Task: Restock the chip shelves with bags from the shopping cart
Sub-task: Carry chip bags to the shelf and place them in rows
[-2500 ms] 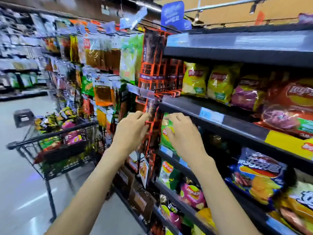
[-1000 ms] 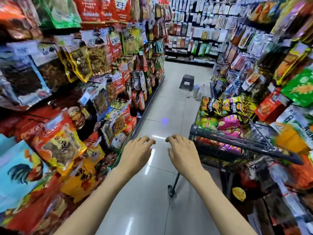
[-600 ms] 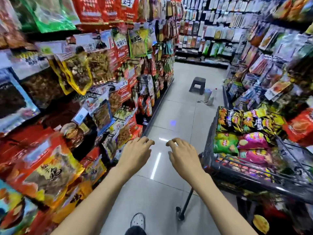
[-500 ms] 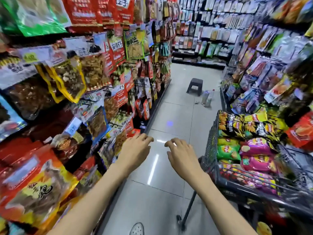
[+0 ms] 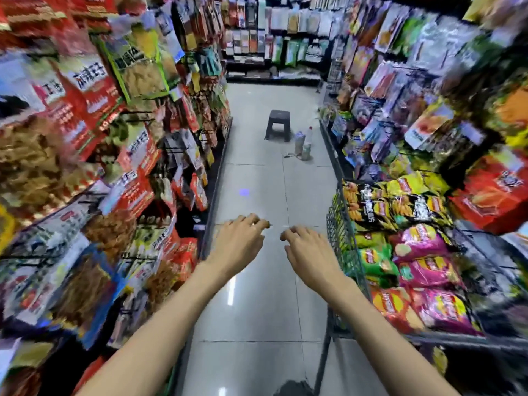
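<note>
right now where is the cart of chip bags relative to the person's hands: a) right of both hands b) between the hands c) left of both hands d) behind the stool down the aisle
a: the shopping cart, full of chip bags, stands to the right of the right hand and the left hand, which both hover empty over the aisle floor.

Stood far down the glossy grey tiled floor: small dark plastic stool. Just beside, nearer right: two clear plastic bottles. Hung along left racks: red and yellow snack packets, blurred.
</note>
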Tool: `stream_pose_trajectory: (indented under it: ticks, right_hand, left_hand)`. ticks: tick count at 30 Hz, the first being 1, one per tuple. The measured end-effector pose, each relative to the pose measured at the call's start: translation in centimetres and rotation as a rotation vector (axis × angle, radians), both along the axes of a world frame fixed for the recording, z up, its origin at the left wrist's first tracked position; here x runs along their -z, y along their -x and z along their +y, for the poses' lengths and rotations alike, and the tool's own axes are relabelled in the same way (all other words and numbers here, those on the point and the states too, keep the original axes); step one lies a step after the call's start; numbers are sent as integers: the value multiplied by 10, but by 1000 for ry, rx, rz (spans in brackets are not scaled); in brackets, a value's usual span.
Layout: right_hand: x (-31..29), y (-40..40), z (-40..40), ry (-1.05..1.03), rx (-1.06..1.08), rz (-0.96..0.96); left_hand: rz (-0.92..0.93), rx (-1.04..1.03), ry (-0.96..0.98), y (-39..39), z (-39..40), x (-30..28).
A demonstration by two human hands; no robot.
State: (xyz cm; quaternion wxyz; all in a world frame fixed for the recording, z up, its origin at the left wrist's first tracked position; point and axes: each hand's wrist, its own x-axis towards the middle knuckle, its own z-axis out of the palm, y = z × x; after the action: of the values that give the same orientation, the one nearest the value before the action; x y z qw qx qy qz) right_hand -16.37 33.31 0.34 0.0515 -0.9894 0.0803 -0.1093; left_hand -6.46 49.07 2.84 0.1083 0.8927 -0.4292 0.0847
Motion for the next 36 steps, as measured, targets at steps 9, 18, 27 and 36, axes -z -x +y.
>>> stream_pose_trajectory:
  ticks: [9,18,27,36]
  right_hand:
    - [3,-56,-135,56,248,15]
    - [28,-39,-245,-16,553,130]
    - [40,58,-272,-10,1064,224]
    - [64,83,-254,-131,1462,318]
  left_hand:
    - [-30,237,6,-93,-156,2]
    - [-5,521,-80,-136,-294,16]
    - [33,1001,-195,-78,-421,58]
    - [-5,1368,-386,-42,-485,87]
